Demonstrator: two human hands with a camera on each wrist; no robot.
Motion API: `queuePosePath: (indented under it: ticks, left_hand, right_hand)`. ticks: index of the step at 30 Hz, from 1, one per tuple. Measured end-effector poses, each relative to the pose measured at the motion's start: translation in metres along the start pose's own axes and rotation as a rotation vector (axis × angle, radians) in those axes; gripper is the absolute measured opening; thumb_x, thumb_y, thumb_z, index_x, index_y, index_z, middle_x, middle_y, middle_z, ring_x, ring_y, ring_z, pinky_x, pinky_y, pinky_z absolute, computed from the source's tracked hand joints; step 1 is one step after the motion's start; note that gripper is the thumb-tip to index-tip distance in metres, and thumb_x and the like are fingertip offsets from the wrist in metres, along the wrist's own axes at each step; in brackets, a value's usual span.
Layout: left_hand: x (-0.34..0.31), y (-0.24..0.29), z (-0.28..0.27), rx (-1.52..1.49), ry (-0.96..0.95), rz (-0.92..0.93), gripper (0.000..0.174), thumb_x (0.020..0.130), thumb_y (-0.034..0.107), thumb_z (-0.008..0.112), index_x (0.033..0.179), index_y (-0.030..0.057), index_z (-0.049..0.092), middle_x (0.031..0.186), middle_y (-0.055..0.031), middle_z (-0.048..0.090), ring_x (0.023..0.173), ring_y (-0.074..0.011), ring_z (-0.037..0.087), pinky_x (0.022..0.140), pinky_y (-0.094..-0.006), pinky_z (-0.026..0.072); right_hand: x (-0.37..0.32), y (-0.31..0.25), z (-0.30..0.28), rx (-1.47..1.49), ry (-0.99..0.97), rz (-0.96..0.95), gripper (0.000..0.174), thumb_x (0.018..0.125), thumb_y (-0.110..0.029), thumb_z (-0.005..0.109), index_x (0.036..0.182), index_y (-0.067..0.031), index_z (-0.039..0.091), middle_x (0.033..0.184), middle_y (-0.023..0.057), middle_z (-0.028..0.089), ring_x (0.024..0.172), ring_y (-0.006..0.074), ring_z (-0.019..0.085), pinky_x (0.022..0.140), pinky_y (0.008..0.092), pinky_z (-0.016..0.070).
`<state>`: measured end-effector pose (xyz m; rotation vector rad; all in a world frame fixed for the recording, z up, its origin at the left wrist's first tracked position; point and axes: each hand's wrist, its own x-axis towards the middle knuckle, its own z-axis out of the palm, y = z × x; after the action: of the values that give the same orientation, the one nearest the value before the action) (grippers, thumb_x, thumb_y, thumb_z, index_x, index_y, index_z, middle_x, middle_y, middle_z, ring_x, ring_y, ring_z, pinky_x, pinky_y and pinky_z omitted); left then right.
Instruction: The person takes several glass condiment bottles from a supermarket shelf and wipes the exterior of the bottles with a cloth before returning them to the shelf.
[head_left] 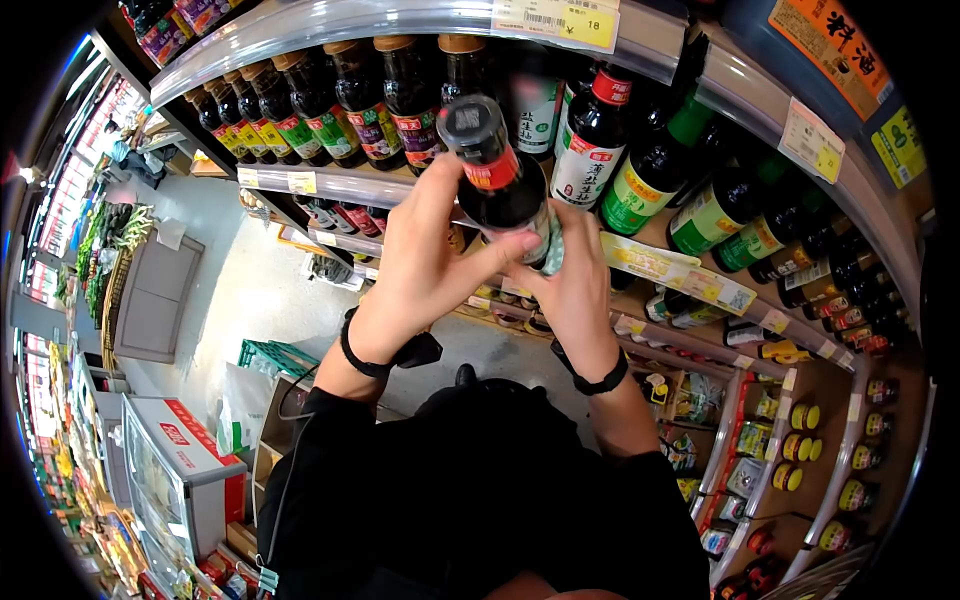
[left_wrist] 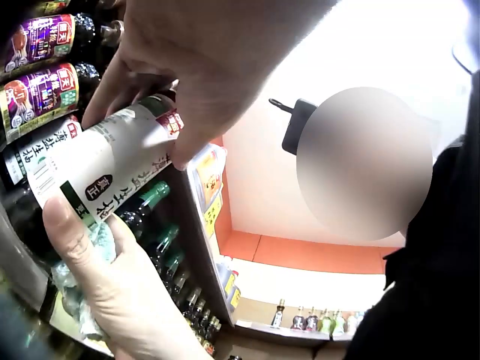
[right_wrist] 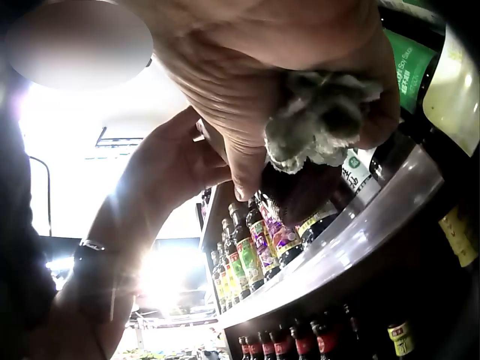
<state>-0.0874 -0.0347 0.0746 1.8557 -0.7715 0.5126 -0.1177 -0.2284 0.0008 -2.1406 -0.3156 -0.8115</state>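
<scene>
A dark soy sauce bottle (head_left: 487,178) with a black cap and red neck band is tilted in front of the shelf. Its white label (left_wrist: 112,161) faces the left wrist camera. My left hand (head_left: 425,240) grips the bottle near its neck, thumb across the front. Low on the bottle, my right hand (head_left: 575,290) holds a crumpled pale green cloth (right_wrist: 319,124) against it, with the thumb (left_wrist: 67,232) on the label by the base. Behind stands a similar white-labelled bottle (head_left: 590,150) with a red cap.
Rows of sauce bottles (head_left: 340,110) line the curved shelf, whose clear lip with price tags (head_left: 302,182) runs close behind my hands. Green-labelled bottles (head_left: 640,190) stand to the right. Lower shelves hold jars (head_left: 800,445) and packets. A freezer (head_left: 185,470) stands at the left.
</scene>
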Motion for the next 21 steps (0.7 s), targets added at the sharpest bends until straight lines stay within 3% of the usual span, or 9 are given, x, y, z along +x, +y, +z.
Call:
queuePosePath:
  ticks: [4,5,9,14,16,17,21]
  left_hand:
    - [0.013,-0.004,0.003,-0.025,0.059,0.050,0.072,0.087,0.018,0.095,0.144,-0.0031,0.055,0.120,-0.0216,0.072,0.106,-0.0377,0.074,0.094,-0.0425,0.0583]
    - [0.013,-0.008,0.003,0.016,0.059,0.045,0.074,0.088,0.015,0.094,0.147,-0.0042,0.053,0.127,-0.0241,0.070,0.114,-0.0408,0.071,0.099,-0.0444,0.0565]
    - [0.026,-0.019,0.005,0.074,0.100,0.128,0.076,0.087,0.011,0.093,0.149,-0.0047,0.052,0.137,-0.0242,0.063,0.118,-0.0424,0.067,0.103,-0.0455,0.0545]
    - [0.039,-0.010,0.009,0.218,0.064,0.131,0.075,0.087,0.009,0.091,0.150,-0.0036,0.052,0.142,-0.0218,0.055,0.112,-0.0416,0.067,0.100,-0.0452,0.0562]
    - [0.044,-0.011,0.019,0.117,0.097,0.126,0.068,0.085,0.008,0.092,0.143,-0.0009,0.058,0.129,-0.0144,0.058,0.110,-0.0314,0.065,0.099,-0.0377,0.0534]
    - [0.046,-0.013,0.023,0.103,0.119,0.155,0.069,0.085,0.009,0.093,0.144,-0.0007,0.058,0.134,-0.0164,0.060,0.117,-0.0356,0.065,0.104,-0.0398,0.0524]
    - [0.051,-0.018,0.030,0.156,0.136,0.166,0.071,0.084,0.009,0.093,0.146,-0.0006,0.057,0.141,-0.0191,0.062,0.125,-0.0382,0.066,0.107,-0.0414,0.0529]
  right_hand:
    - [-0.006,-0.001,-0.015,-0.021,0.018,0.009,0.066,0.089,-0.018,0.091,0.144,-0.0013,0.060,0.126,0.0198,0.066,0.116,0.0426,0.068,0.091,0.0486,0.0582]
    - [-0.014,0.000,-0.021,0.017,0.009,0.046,0.059,0.092,-0.016,0.089,0.142,-0.0010,0.063,0.125,0.0192,0.066,0.113,0.0406,0.069,0.091,0.0465,0.0579]
    - [-0.058,0.006,-0.048,0.119,0.009,0.191,0.028,0.099,-0.007,0.078,0.127,-0.0013,0.075,0.119,0.0158,0.070,0.103,0.0314,0.072,0.090,0.0382,0.0571]
    - [-0.109,0.030,-0.076,0.096,0.003,0.279,0.029,0.099,-0.005,0.076,0.128,0.0009,0.075,0.121,0.0151,0.072,0.106,0.0291,0.072,0.092,0.0396,0.0566]
    - [-0.123,0.035,-0.081,0.100,0.012,0.314,0.029,0.100,-0.005,0.075,0.128,0.0018,0.075,0.122,0.0154,0.073,0.107,0.0288,0.072,0.094,0.0400,0.0562]
    - [-0.129,0.036,-0.082,0.102,0.024,0.376,0.029,0.100,-0.005,0.074,0.129,0.0027,0.074,0.122,0.0159,0.073,0.108,0.0286,0.072,0.095,0.0403,0.0559]
    - [-0.144,0.029,-0.083,0.076,0.034,0.496,0.030,0.101,-0.004,0.073,0.130,0.0038,0.073,0.124,0.0174,0.074,0.111,0.0290,0.072,0.098,0.0403,0.0553]
